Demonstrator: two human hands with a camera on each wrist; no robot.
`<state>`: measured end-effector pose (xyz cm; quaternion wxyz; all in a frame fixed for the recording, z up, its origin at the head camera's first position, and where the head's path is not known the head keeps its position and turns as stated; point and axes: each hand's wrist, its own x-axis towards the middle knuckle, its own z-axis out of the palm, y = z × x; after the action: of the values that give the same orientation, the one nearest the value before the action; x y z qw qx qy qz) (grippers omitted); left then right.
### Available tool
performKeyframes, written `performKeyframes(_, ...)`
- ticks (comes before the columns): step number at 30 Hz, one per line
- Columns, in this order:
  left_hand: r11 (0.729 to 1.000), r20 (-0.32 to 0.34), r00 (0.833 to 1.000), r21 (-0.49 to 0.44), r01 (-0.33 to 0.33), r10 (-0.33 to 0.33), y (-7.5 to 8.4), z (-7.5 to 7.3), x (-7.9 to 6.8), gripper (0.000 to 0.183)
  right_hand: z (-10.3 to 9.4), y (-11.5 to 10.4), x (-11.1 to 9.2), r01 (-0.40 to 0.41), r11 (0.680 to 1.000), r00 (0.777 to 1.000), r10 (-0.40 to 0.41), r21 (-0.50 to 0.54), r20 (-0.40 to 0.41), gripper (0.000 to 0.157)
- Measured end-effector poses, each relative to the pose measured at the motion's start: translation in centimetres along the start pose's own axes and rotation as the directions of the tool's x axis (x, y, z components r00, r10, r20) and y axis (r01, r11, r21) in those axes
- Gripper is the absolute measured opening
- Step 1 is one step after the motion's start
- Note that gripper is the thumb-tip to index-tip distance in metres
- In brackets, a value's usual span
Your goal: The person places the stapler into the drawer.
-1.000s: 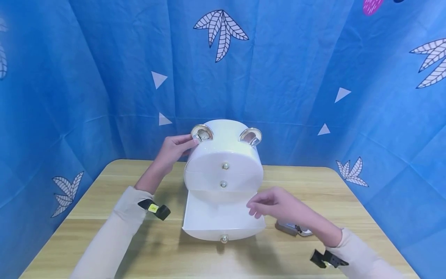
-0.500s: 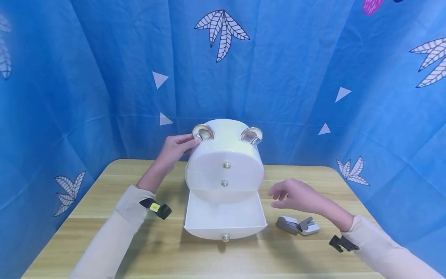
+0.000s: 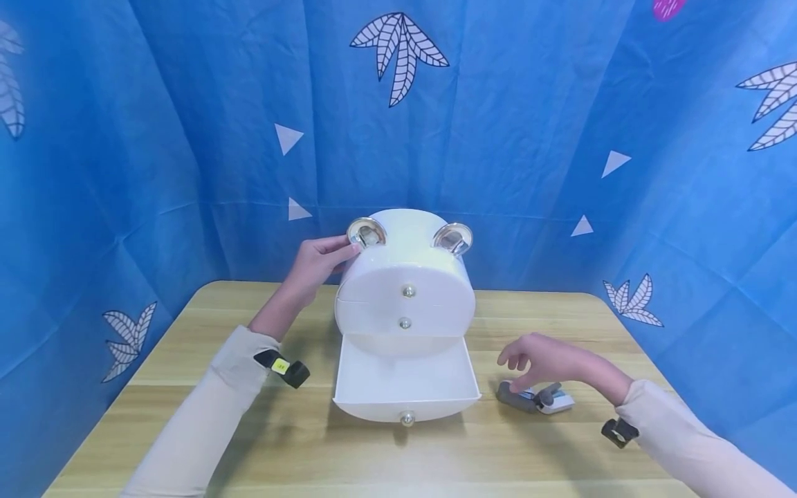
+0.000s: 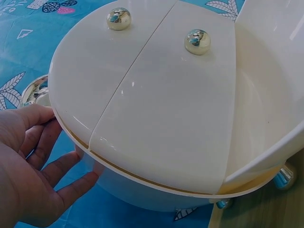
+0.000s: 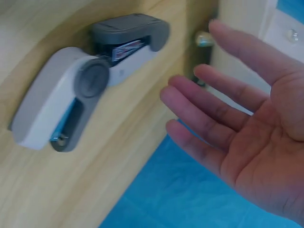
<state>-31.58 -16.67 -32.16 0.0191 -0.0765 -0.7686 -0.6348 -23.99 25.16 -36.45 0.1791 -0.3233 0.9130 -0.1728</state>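
Note:
A white storage box [image 3: 407, 243] with gold ears and rounded fronts stands mid-table. Its lowest drawer [image 3: 407, 373] is pulled out, its bottom bare. The two upper fronts are closed, each with a gold knob [image 4: 197, 42]. My left hand [image 3: 316, 264] rests on the box's left side just below the ear [image 3: 366, 233], fingers spread and lightly bent against the wall. To the right of the drawer, my right hand [image 3: 551, 356] hovers low over two small grey-and-white staplers [image 5: 130, 35], its fingers loose and the palm bare in the right wrist view.
The second stapler [image 5: 59, 97] lies against the first on the wooden table [image 3: 261, 443]. Blue patterned cloth [image 3: 498, 104] hangs around the back and both sides. A band with a black camera mount [image 3: 295, 373] sits on the left sleeve.
My right hand has left the drawer's right side, moved right and come down over the staplers. My left hand stays at the box's side.

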Motion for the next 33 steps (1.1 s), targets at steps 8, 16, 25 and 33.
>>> performKeyframes(8,1.0,0.0,1.0,-0.007,-0.001,0.001,0.1,0.1,-0.2,0.046,1.2,1.3,-0.3,-0.016,1.0,0.997,0.015,0.015,0.074,0.052)
performKeyframes(16,1.0,-0.006,1.0,-0.005,-0.001,0.001,0.2,0.2,-0.4,0.046,2.3,2.1,-0.3,0.011,1.0,0.998,-0.011,-0.002,0.068,0.04)
performKeyframes(25,1.0,-0.007,1.0,-0.005,-0.002,0.002,0.2,0.1,-0.3,0.046,3.2,2.4,0.1,0.01,1.0,1.0,-0.01,-0.007,0.025,0.028)
performKeyframes(33,1.0,-0.009,1.0,0.005,0.004,-0.004,0.2,0.1,-0.3,0.046,2.6,2.1,0.4,0.029,0.999,0.999,-0.028,-0.028,0.035,0.027)
